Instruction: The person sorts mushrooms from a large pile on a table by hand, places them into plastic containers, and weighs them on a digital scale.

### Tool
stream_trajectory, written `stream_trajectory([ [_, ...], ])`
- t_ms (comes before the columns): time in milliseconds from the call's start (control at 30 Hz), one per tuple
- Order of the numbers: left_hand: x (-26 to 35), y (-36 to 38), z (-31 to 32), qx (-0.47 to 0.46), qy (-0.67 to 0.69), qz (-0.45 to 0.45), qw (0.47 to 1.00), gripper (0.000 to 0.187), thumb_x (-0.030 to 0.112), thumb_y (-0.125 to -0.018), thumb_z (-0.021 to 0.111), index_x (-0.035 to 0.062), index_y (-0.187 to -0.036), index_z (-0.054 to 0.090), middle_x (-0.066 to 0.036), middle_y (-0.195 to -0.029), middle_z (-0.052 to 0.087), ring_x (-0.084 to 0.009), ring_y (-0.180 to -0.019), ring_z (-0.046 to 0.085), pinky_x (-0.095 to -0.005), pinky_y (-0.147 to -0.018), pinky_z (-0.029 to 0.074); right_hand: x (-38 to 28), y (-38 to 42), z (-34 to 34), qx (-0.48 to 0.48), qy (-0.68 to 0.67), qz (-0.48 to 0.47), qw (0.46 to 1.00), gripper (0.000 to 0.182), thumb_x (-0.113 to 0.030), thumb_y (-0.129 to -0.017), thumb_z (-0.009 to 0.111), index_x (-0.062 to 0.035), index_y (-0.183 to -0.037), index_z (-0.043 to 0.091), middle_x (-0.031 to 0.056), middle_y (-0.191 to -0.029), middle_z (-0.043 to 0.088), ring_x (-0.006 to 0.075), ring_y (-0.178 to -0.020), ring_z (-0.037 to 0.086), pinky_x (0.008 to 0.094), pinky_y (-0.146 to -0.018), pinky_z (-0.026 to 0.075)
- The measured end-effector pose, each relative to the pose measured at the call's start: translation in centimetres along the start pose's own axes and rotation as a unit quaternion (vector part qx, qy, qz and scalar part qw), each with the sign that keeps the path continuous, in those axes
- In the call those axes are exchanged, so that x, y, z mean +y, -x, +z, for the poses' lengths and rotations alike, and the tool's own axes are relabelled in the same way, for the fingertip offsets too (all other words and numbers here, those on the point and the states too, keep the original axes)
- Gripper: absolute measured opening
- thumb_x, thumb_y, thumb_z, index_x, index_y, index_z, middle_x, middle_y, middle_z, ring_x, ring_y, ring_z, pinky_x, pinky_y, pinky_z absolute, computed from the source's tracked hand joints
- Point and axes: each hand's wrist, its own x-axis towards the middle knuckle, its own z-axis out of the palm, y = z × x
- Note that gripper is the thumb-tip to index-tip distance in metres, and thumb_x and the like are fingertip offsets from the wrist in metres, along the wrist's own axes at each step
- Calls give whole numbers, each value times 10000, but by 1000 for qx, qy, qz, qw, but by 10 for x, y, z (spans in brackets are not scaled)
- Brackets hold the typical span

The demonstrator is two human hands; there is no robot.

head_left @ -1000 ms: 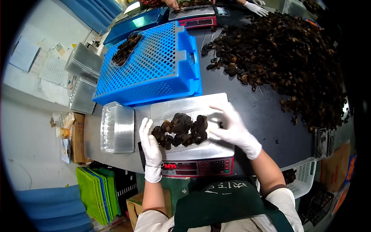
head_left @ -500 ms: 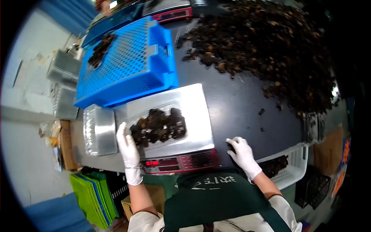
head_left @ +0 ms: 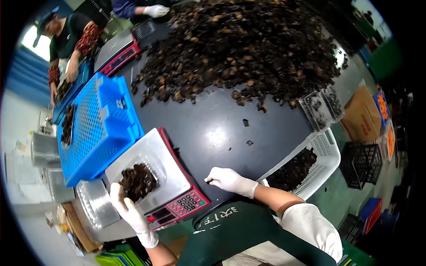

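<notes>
The view has swung, right hand (head_left: 231,181) clamped on a half-hidden scrap (head_left: 208,181), left hand (head_left: 132,216) unclear in grip.

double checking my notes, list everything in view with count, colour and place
heap: one, dark brown, table's far side
table: one, dark grey, centre
scales: two, silver and red, near and upper left
blue crate: one, blue, left
filled trays: at least two, clear, near scale and blue crate
tray stacks: three, clear, left
corner trays: several, clear, table's right corner
basket: one, white, lower right
cardboard boxes: at least two, brown, right and lower left
co-workers: two, dark top and blue sleeve, upper left
left hand: one, white-gloved, by near tray
right hand: one, white-gloved, over table, fingers on dark bit
</notes>
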Motion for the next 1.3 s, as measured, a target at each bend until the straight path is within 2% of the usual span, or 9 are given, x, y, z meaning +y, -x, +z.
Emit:
stream_trajectory([
  [100, 42, 4, 43, -105, 131, -54, 984, 370, 136, -933, 519, 8, -1280, 518, -116, -1324, 501, -241, -1197, 506, -363, -1046, 388, -20, 13, -62, 5, -356, 255, 899, 159, -150, -903, 612, -20, -982, 660, 15, -825, 587, 100, -753, 575, 262, -655, 469],
  [233, 69, 12, 126, -267, 208, -69, 938, 375, 58, -880, 592, 18, -1249, 543, -115, -1258, 522, -247, -1175, 519, -363, -1017, 415, 28, 42, -94, 25, -696, 214, 685, 292, -206, -934, 484, -46, -1166, 563, 18, -1035, 601, 141, -870, 587, 279, -664, 487],
  [300, 79, 12, 168, -349, 171, -49, 920, 392, 26, -864, 612, 10, -1249, 543, -123, -1244, 523, -241, -1162, 528, -346, -1009, 421, 42, 50, -115, 83, -693, 235, 676, 334, -165, -908, 488, -36, -1210, 547, 46, -1087, 614, 156, -883, 599, 283, -663, 498],
  [500, 81, -2, 275, -404, 128, 73, 903, 429, 0, -842, 619, 48, -1261, 536, -90, -1221, 529, -208, -1105, 562, -324, -944, 463, 73, 35, -194, 305, -420, 253, 817, 164, -178, -914, 636, -45, -1009, 651, 3, -767, 606, 77, -691, 555, 211, -559, 467],
  [667, 89, -3, 347, -397, -23, 180, 900, 483, 101, -778, 710, 105, -1239, 567, -145, -1176, 539, -289, -1027, 578, -337, -878, 490, 103, 7, -214, 369, 47, 243, 896, 349, -353, -850, 677, -90, -1077, 647, 79, -891, 706, 240, -823, 680, 349, -767, 520],
  [867, 67, -15, 374, -355, 35, 204, 912, 92, -9, -805, 672, 41, -833, 599, -110, -833, 611, -285, -777, 622, -343, -712, 505, 90, 40, -262, 64, -11, 197, 978, 198, -242, -771, 601, -116, -895, 692, 96, -838, 698, 291, -792, 665, 382, -700, 508],
  [967, 69, -44, 382, -275, 49, 153, 948, 118, -57, -843, 591, 17, -936, 593, -129, -938, 603, -274, -856, 613, -325, -787, 493, 93, 84, -293, -167, -120, 129, 970, 392, -190, -733, 734, -68, -1104, 702, 74, -1001, 727, 204, -908, 672, 317, -813, 511],
  [1200, 89, -61, 434, -302, -165, 327, 880, 670, 387, -771, 711, 118, -1347, 499, -143, -1238, 540, -339, -1031, 526, -441, -910, 434, 102, 26, -265, 212, 71, 171, 960, 313, -333, -824, 644, -49, -955, 634, 111, -839, 693, 272, -762, 673, 377, -698, 525],
  [1300, 80, -57, 434, -329, -186, 315, 871, 446, 283, -795, 721, 104, -1180, 583, -121, -1151, 596, -324, -974, 551, -386, -854, 474, 117, -21, -244, 263, 159, 208, 929, 330, -369, -842, 638, -47, -910, 609, 110, -806, 685, 283, -739, 675, 390, -663, 535],
])
